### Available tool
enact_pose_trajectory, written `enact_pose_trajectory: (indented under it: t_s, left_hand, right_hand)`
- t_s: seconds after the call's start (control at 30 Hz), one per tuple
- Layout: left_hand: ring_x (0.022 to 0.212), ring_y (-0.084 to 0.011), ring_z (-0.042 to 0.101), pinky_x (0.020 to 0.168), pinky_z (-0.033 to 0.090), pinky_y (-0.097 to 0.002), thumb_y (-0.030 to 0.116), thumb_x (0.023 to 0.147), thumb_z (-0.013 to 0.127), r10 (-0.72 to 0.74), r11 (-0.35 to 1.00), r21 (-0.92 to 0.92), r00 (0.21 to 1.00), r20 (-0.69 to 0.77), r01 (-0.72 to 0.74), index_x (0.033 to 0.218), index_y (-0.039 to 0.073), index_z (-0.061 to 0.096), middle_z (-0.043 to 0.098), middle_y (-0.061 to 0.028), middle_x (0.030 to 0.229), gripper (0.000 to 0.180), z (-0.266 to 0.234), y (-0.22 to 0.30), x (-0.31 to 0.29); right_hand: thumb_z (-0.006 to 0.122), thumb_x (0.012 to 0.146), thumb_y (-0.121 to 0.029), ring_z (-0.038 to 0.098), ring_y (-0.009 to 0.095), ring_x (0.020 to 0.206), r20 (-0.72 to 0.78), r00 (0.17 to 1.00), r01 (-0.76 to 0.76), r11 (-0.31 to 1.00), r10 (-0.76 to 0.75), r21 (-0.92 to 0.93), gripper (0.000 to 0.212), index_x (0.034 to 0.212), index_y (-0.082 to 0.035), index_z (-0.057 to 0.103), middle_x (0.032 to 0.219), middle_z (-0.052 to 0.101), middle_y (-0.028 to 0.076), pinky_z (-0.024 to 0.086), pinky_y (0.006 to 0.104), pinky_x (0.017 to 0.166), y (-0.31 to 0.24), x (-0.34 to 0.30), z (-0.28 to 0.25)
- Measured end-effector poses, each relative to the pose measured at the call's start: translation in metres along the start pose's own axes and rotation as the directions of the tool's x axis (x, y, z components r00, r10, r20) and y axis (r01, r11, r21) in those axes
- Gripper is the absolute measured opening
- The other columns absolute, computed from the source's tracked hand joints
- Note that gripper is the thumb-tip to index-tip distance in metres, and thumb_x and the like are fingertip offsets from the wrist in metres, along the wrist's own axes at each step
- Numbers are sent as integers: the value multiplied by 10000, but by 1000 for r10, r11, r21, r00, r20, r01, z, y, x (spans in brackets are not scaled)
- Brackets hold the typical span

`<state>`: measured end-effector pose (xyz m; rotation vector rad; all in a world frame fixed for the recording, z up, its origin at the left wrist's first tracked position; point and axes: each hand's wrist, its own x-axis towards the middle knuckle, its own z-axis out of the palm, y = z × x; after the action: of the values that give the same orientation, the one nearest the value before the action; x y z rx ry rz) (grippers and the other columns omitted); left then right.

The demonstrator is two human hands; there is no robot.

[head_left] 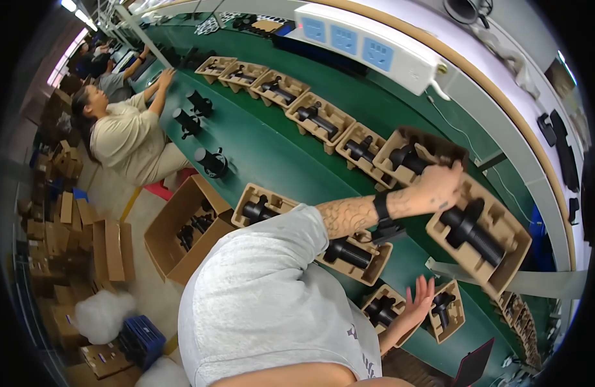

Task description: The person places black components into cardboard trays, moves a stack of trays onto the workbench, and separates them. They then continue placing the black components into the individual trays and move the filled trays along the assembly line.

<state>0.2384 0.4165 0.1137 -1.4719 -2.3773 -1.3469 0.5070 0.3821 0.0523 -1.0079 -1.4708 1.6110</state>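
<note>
My left hand, at the end of a tattooed forearm with a black wristband, is closed on the upper corner of a brown moulded-pulp tray. That tray is tilted and carries a black tubular device with side knobs; I cannot tell its exact kind. Just behind my fingers is another pulp tray with a similar black part. My right hand is open, fingers spread, holding nothing. It hovers between two trays on the bench, one filled tray to its right and another tray beside the wrist.
Several filled trays line the green bench. Black devices stand upright at the left, near a seated co-worker. A cardboard box with black parts sits beside me. Overhead hangs a white power strip on the shelf frame.
</note>
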Motion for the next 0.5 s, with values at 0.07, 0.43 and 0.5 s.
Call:
enact_pose_trajectory:
  t_s: [0.07,0.43,0.5]
  left_hand:
    - [552,-389,582,509,460,-477,188,684,586,-51,999,9,996,79,51,1150,-100,382,576,-194,579,584,-19,10,-29]
    - [479,-361,554,436,426,-435,243,877,485,-222,956,176,972,-82,233,1113,-52,382,536,-154,502,391,-124,-38,-145]
    - [475,-362,549,437,424,-438,224,879,481,-295,913,263,950,-107,313,1094,-39,393,531,-155,499,351,-122,-63,-164]
  right_hand:
    - [387,922,-445,548,236,1058,86,996,20,984,-36,179,508,1176,-26,522,1088,601,120,388,406,933,-7,13,22]
    - [568,872,-319,584,177,652,333,911,-351,879,241,324,284,958,-49,558,737,615,75,515,364,693,-13,-13,105]
    - [560,877,-320,580,196,625,333,901,-396,838,277,375,255,887,-65,543,700,607,67,502,366,737,-6,-14,113]
